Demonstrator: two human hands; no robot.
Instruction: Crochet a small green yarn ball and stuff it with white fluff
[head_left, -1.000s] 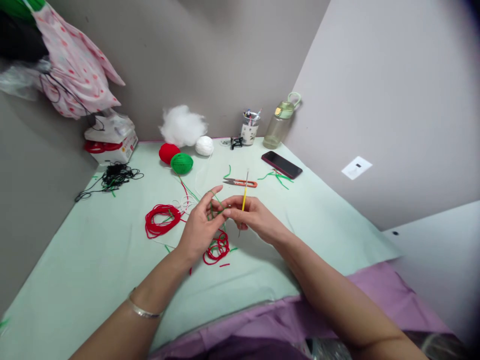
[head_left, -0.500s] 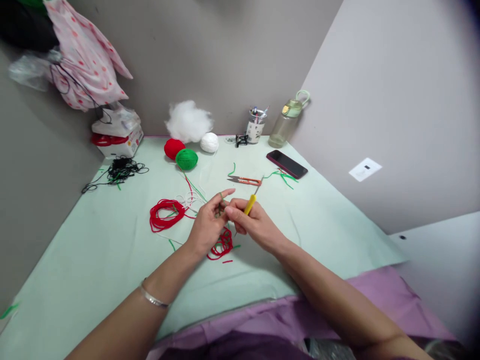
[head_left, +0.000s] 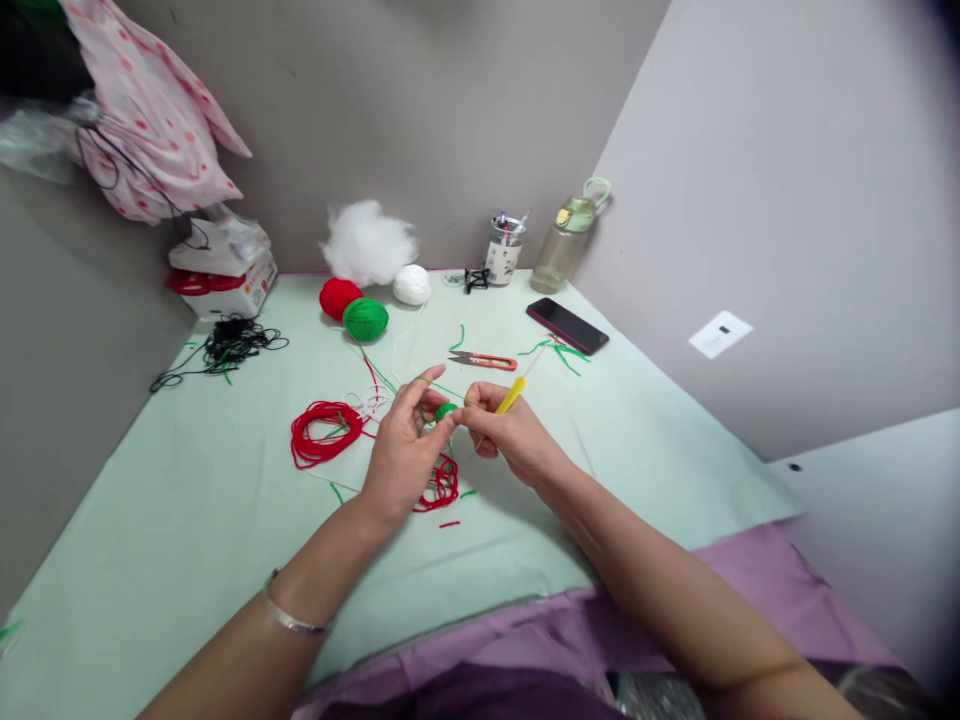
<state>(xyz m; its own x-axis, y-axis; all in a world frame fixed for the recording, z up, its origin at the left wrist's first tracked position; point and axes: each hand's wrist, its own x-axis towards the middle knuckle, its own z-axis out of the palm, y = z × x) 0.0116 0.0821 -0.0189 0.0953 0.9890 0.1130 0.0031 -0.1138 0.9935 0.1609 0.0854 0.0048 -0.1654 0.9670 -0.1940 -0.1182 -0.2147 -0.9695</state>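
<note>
My left hand [head_left: 409, 440] pinches a small green crocheted piece [head_left: 445, 411] between thumb and fingers, its index finger raised with green yarn about it. Close on its right, my right hand [head_left: 510, 425] grips a crochet hook with a yellow handle [head_left: 511, 395]; the fingertips of both hands meet at the green piece. Much of that piece is hidden by my fingers. Under the hands lies a loose tangle of red yarn [head_left: 441, 485]. A wound loop of red yarn [head_left: 324, 436] rests left of my left hand.
Orange thread snips [head_left: 484, 361] lie beyond the hands, with a phone [head_left: 568, 326] farther right. Green [head_left: 366, 320], red [head_left: 340, 299] and white yarn balls [head_left: 412, 285] sit near white stuffing [head_left: 369, 243]. A pen cup [head_left: 503, 262] and water bottle [head_left: 559, 250] stand at the wall.
The green piece now shows between my fingers. My right hand has turned, tilting the yellow hook handle and shifting it slightly up and right. The whole view has shifted a little.
</note>
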